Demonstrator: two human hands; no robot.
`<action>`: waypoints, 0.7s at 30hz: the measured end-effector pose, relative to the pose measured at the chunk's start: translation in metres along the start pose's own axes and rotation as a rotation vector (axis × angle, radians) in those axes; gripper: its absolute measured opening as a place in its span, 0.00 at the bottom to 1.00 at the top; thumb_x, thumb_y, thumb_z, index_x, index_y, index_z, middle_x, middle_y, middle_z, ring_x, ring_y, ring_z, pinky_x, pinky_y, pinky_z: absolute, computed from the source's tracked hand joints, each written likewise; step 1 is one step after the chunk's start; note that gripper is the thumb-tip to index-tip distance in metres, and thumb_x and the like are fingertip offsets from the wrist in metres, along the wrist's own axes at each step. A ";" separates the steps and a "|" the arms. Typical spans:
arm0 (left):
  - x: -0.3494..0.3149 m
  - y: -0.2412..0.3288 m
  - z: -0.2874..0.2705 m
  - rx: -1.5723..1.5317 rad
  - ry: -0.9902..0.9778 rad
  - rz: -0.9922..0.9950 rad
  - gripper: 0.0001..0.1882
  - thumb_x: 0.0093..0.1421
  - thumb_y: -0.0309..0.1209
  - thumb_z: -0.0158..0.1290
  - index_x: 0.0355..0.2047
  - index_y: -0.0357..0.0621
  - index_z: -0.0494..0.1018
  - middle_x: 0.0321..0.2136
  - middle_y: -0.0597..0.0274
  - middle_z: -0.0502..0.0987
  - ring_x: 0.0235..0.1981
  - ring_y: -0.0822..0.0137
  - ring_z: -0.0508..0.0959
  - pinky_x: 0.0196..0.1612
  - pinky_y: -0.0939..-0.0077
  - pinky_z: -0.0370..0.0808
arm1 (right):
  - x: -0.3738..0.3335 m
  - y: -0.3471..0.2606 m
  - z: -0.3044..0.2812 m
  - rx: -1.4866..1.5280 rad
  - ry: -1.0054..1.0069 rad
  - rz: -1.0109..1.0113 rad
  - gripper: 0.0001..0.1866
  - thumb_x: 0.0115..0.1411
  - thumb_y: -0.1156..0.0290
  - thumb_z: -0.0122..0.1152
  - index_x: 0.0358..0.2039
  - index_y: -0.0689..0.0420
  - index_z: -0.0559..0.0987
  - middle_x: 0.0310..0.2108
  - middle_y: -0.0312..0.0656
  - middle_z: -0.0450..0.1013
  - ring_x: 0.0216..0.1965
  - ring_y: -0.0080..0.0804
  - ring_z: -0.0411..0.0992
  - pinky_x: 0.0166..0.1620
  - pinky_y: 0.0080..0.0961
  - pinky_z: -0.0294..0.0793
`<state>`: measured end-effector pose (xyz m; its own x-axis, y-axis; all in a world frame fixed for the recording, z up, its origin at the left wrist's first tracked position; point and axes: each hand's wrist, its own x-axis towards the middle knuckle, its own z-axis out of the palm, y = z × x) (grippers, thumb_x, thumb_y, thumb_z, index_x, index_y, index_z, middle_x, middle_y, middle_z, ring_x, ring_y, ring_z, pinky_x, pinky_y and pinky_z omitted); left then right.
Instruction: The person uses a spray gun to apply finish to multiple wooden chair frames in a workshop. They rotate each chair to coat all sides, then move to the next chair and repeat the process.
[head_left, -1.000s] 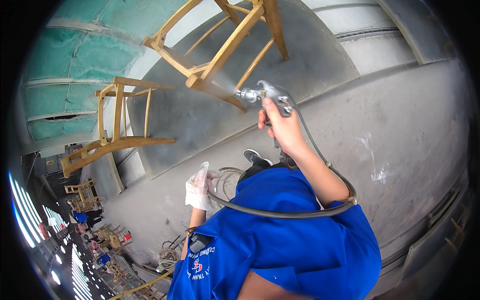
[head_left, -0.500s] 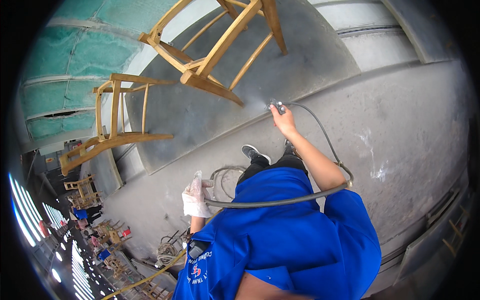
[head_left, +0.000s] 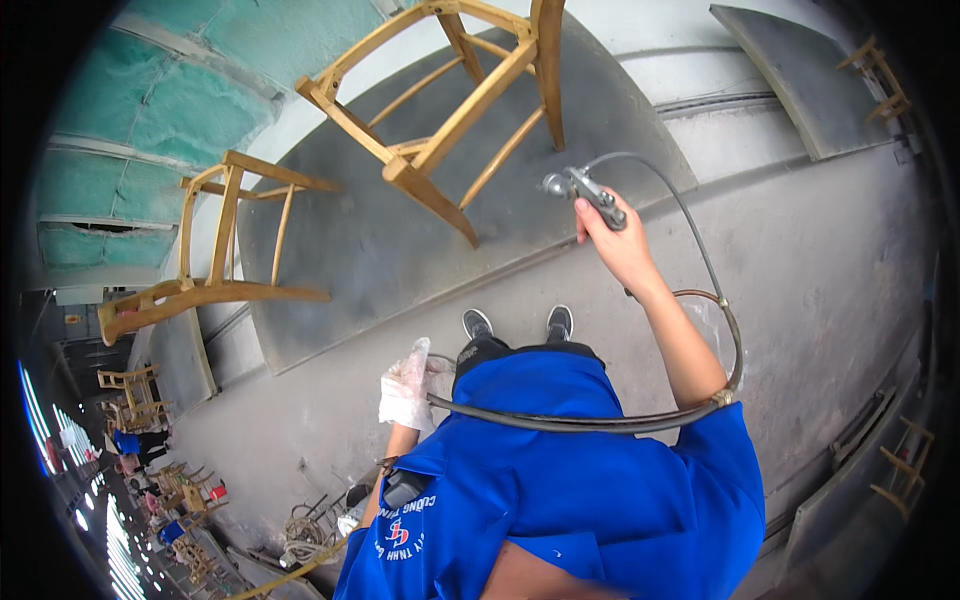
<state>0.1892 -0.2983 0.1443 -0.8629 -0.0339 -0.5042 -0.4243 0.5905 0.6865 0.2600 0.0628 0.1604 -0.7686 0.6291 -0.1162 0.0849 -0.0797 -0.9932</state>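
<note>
My bare right hand (head_left: 625, 245) is wrapped around the handle of a metal spray gun (head_left: 592, 194), its nozzle toward the left. A thin grey hose (head_left: 700, 240) loops from the gun down past my right forearm. In a thin, clear plastic glove, my left hand (head_left: 405, 388) is closed on a thick black hose (head_left: 560, 423) running across my body. Left of the spray gun, apart from it, stands a wooden chair frame (head_left: 475, 103) without a seat. A second wooden chair frame (head_left: 225, 288) is farther left.
Behind the chair frames is a large dark grey panel (head_left: 350, 285). More hose lies coiled (head_left: 305, 540) on the grey floor (head_left: 280, 440) at lower left. Other chair frames (head_left: 185, 490) and people are at the far left; more frames (head_left: 903, 468) stand at the right edge.
My right hand has lifted the spray gun up and to the right, now larger in view. The pale mist at its nozzle no longer shows. My feet now stand side by side.
</note>
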 end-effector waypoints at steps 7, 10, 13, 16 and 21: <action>0.049 0.003 -0.003 -0.054 -0.131 0.030 0.29 0.61 0.53 0.61 0.17 0.39 0.80 0.10 0.64 0.71 0.13 0.70 0.70 0.20 0.72 0.66 | 0.020 -0.059 0.013 -0.110 -0.027 -0.077 0.15 0.68 0.59 0.63 0.44 0.59 0.79 0.24 0.30 0.72 0.25 0.17 0.70 0.31 0.19 0.71; 0.084 0.005 -0.019 -0.083 -0.192 0.044 0.28 0.65 0.51 0.59 0.22 0.35 0.81 0.12 0.57 0.76 0.13 0.69 0.72 0.20 0.73 0.68 | 0.046 -0.058 0.021 -0.115 0.146 -0.134 0.15 0.68 0.59 0.63 0.43 0.59 0.80 0.23 0.30 0.72 0.24 0.17 0.70 0.30 0.20 0.70; 0.116 0.015 -0.037 -0.182 -0.343 0.071 0.27 0.66 0.54 0.56 0.32 0.38 0.84 0.09 0.62 0.72 0.14 0.69 0.73 0.23 0.73 0.69 | 0.060 -0.053 0.020 -0.104 0.274 -0.197 0.15 0.68 0.58 0.63 0.42 0.58 0.80 0.23 0.31 0.72 0.24 0.17 0.70 0.30 0.20 0.70; 0.165 0.046 -0.049 -0.206 -0.248 0.594 0.22 0.69 0.46 0.54 0.45 0.37 0.81 0.27 0.55 0.82 0.33 0.65 0.81 0.43 0.73 0.75 | 0.067 -0.049 0.019 -0.139 0.429 -0.203 0.16 0.69 0.57 0.62 0.37 0.59 0.78 0.22 0.32 0.73 0.24 0.19 0.71 0.30 0.21 0.70; 0.265 0.157 -0.074 0.440 0.077 1.359 0.31 0.63 0.42 0.61 0.62 0.38 0.71 0.56 0.41 0.75 0.59 0.47 0.75 0.64 0.55 0.69 | 0.049 -0.044 0.028 -0.261 0.597 -0.175 0.17 0.72 0.55 0.56 0.34 0.56 0.77 0.21 0.32 0.74 0.18 0.16 0.66 0.22 0.19 0.64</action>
<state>-0.1266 -0.2744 0.1572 -0.5414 0.7159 0.4408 0.8350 0.3963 0.3818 0.2008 0.0751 0.1989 -0.3094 0.9411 0.1363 0.1995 0.2043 -0.9584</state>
